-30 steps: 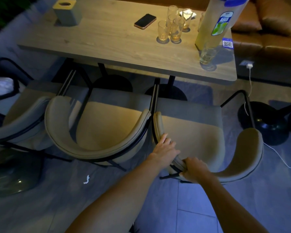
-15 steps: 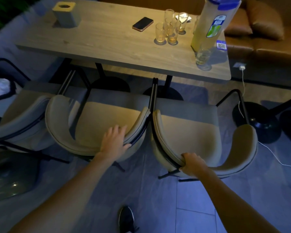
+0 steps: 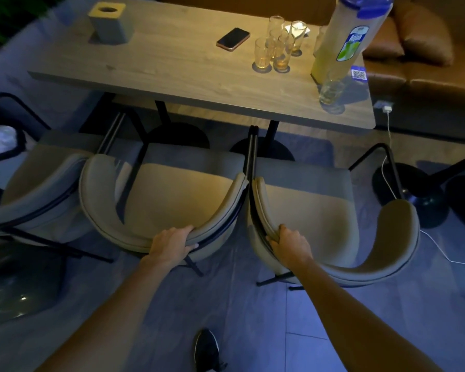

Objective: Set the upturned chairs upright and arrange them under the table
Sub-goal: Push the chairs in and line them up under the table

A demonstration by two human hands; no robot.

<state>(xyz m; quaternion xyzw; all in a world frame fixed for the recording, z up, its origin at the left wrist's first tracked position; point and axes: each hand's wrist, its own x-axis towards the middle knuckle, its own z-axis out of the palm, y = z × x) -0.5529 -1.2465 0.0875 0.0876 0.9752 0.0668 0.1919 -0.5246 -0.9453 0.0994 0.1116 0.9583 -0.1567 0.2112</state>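
Three beige upholstered chairs with black metal frames stand upright in a row at the near side of the wooden table [image 3: 172, 65]. My left hand [image 3: 172, 244] grips the curved backrest of the middle chair [image 3: 177, 200]. My right hand [image 3: 290, 244] holds the backrest rim of the right chair [image 3: 306, 205]. The two chairs touch side by side. The left chair [image 3: 38, 183] stands partly under the table's left end, and neither hand touches it.
On the table stand a tissue box [image 3: 110, 21], a phone [image 3: 233, 38], several glasses [image 3: 275, 49] and a large bottle [image 3: 344, 41]. A brown sofa [image 3: 427, 49] lies beyond. A white charger cable [image 3: 387, 162] runs over the floor at right. My shoe [image 3: 206, 347] shows below.
My left hand left the right chair's backrest and took hold of the middle chair's backrest. My right hand slid up the right chair's rim. Both chairs sit closer together.
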